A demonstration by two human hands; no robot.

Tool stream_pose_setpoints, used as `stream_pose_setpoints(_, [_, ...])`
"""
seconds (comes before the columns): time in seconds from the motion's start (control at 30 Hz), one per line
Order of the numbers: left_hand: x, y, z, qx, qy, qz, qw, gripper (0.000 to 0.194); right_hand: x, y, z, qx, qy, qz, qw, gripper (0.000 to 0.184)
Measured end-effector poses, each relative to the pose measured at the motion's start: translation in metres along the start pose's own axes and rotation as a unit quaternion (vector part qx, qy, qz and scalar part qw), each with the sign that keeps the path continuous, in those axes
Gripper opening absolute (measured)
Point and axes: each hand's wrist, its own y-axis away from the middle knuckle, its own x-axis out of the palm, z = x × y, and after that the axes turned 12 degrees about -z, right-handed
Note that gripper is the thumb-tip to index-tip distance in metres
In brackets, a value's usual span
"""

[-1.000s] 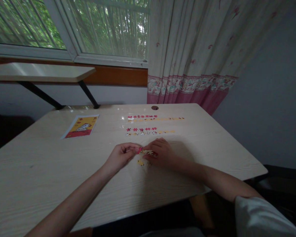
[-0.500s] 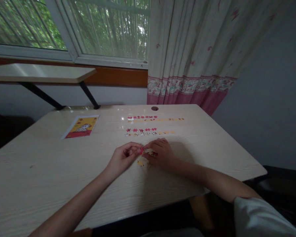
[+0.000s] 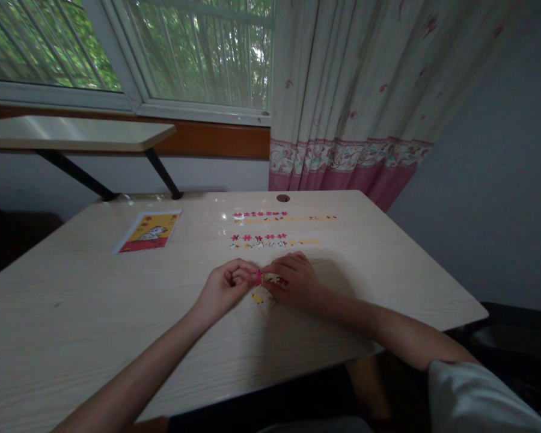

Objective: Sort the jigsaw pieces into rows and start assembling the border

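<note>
Small jigsaw puzzle pieces lie on the wooden table. My left hand [image 3: 229, 282] is closed, its thumb and forefinger pinching a red puzzle piece [image 3: 258, 277]. Fingertips of my right hand [image 3: 293, 279] meet the left ones at that piece. Under and between the right fingers show several yellow, white and dark red pieces [image 3: 277, 279], partly covered by the hand; whether they are held or lie on the table I cannot tell. Just below the hands is a loose yellow puzzle piece [image 3: 256, 298]. Beyond the hands, rows of red pieces [image 3: 259, 237] and white and yellow pieces [image 3: 258, 245] are laid out.
Farther back run more rows of red pieces [image 3: 259, 214] and yellow pieces [image 3: 293, 219]. A picture card [image 3: 148, 231] lies to the left on the table [image 3: 117, 325]. A raised shelf [image 3: 72, 132] stands at the back left, and a cable hole [image 3: 283, 198] is near the back edge.
Almost nothing differs. The red piece between my fingertips has turned slightly and shows a little more of its face; both hands stay in place.
</note>
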Motion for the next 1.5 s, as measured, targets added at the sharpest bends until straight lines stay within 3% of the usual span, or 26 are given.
stream_pose_setpoints(0.17, [-0.001,0.000,-0.002,-0.012,0.018,-0.008,1.000,0.025,-0.003,-0.005,-0.006,-0.013,0.001,-0.035,0.999,0.017])
stream_pose_setpoints(0.37, [-0.016,-0.007,-0.003,0.024,-0.082,-0.031,0.996,0.018,-0.013,-0.008,-0.025,0.045,0.005,-0.060,0.997,0.017])
stream_pose_setpoints(0.6, [-0.021,-0.006,-0.005,0.034,-0.136,0.009,0.990,0.019,-0.014,-0.014,-0.052,0.114,-0.001,-0.021,0.993,0.020])
stream_pose_setpoints(0.73, [-0.020,-0.004,-0.005,0.042,-0.131,0.019,0.990,0.016,-0.012,-0.037,-0.098,0.201,-0.006,0.051,0.978,0.022])
stream_pose_setpoints(0.83, [-0.020,-0.005,-0.004,0.047,-0.147,0.019,0.988,0.015,-0.009,-0.055,-0.134,0.288,0.051,0.046,0.955,0.028])
stream_pose_setpoints(1.0, [-0.022,-0.006,-0.001,0.055,-0.160,0.027,0.985,0.015,0.004,-0.071,-0.173,0.331,0.106,0.124,0.930,0.026])
stream_pose_setpoints(1.27, [-0.023,-0.006,0.003,0.070,-0.173,0.038,0.982,0.016,0.027,-0.073,-0.202,0.349,0.092,0.164,0.918,0.024])
stream_pose_setpoints(1.5, [-0.023,-0.006,0.004,0.071,-0.182,0.041,0.980,0.015,0.035,-0.073,-0.210,0.352,0.077,0.175,0.916,0.026])
